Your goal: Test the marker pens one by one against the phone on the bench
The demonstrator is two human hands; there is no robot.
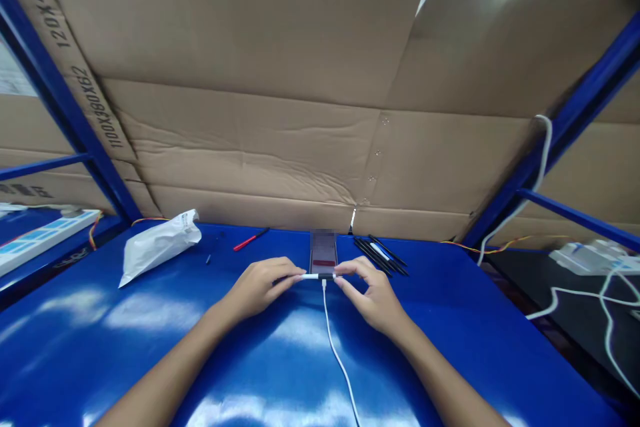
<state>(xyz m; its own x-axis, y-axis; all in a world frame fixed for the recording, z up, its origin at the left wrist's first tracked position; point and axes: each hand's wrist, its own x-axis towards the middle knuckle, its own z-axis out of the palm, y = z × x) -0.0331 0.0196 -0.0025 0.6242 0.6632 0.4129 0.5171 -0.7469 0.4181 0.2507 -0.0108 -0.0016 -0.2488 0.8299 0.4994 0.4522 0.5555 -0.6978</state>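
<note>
A slim white pen with a black section (311,276) lies level between my two hands. My left hand (267,285) pinches its white left end between thumb and fingers. At the other end, the fingertips of my right hand (369,290) close on the tip by the black section. Just behind the pen is a phone (324,250), its lower edge partly hidden. A white charging cable (333,340) runs from beside the phone towards me, its plug just below the pen. Several black pens (380,253) lie to the right of the phone.
A red pen with a black end (247,241) and a small dark piece (208,259) lie left on the blue table (240,373). A white plastic bag (160,243) sits farther left. Cardboard (250,120) walls the back. Power strips (50,240) and loose cables (590,293) flank the sides.
</note>
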